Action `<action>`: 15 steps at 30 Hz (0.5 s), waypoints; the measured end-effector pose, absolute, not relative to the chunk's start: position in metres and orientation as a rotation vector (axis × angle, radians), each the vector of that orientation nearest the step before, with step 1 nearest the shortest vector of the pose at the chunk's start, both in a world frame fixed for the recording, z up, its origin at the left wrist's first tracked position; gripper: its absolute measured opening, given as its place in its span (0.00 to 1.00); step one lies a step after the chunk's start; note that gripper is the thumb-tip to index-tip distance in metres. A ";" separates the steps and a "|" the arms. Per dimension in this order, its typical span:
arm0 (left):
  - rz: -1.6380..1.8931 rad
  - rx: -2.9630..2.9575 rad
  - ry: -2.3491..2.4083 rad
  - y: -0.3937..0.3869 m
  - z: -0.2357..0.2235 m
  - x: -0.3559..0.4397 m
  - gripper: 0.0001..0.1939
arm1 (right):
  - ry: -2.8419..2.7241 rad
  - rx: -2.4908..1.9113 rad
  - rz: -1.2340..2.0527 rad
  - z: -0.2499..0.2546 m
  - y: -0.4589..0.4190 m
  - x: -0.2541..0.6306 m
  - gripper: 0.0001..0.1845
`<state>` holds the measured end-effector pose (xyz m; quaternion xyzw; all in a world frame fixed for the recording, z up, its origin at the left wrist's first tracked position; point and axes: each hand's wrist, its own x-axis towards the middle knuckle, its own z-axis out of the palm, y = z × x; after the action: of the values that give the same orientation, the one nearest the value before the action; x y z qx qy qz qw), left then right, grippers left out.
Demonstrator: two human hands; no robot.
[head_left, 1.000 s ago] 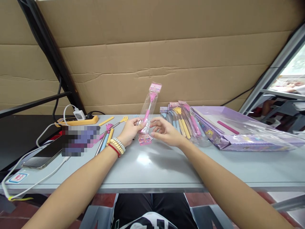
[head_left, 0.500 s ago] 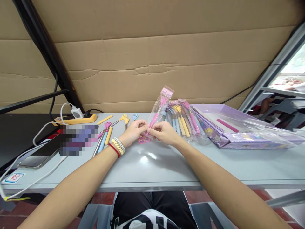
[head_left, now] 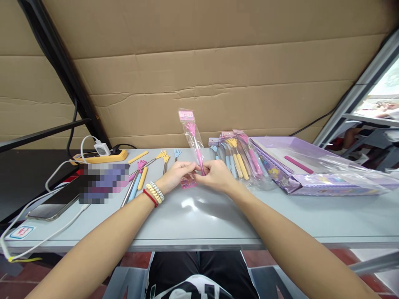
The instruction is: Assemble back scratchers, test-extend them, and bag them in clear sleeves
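Note:
A pink back scratcher [head_left: 196, 143] in a clear plastic sleeve with a pink header stands nearly upright, leaning a little left. My left hand [head_left: 178, 175] and my right hand [head_left: 215, 174] meet at its lower end, both closed on it. Under my left fingers, part of a pink printed card [head_left: 188, 182] shows on the table. Left of my hands lie loose back scratchers with hand-shaped heads, one yellow [head_left: 161, 154], one pink [head_left: 141, 164] and one blue [head_left: 177, 153]. To the right is a pile of bagged back scratchers [head_left: 240, 160].
A purple box [head_left: 289, 185] holding a loose pink handle [head_left: 298, 164] under clear film stands at the right. On the left are a phone [head_left: 56, 203], white cables, a yellow power strip [head_left: 102, 157] and a blurred-out item. Brown cardboard [head_left: 199, 74] rises behind the grey table [head_left: 193, 224].
The bagged pink back scratcher has swung from leaning right to leaning slightly left. My right hand has closed further around its lower end, and a bagged blue one behind shows more fully.

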<state>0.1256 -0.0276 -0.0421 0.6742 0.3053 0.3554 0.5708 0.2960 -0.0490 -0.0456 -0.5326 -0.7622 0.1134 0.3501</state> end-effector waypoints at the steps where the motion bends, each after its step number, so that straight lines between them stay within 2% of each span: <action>1: 0.826 1.606 0.716 -0.029 -0.041 0.125 0.25 | -1.976 -1.378 0.291 -0.046 -0.049 0.296 0.22; 7: 0.802 1.684 0.736 -0.032 -0.038 0.127 0.24 | -1.941 -1.462 0.234 -0.043 -0.046 0.298 0.18; 12: 0.868 1.605 0.885 -0.029 -0.036 0.127 0.21 | -1.970 -1.813 0.058 -0.041 -0.041 0.302 0.15; 15: 0.893 1.602 0.945 -0.027 -0.036 0.125 0.18 | -1.987 -2.017 0.027 -0.043 -0.038 0.303 0.18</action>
<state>0.1254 -0.0270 -0.0364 0.6662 0.3929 0.3714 0.5137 0.3033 -0.0376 -0.0427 -0.7039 -0.6933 0.0096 0.1545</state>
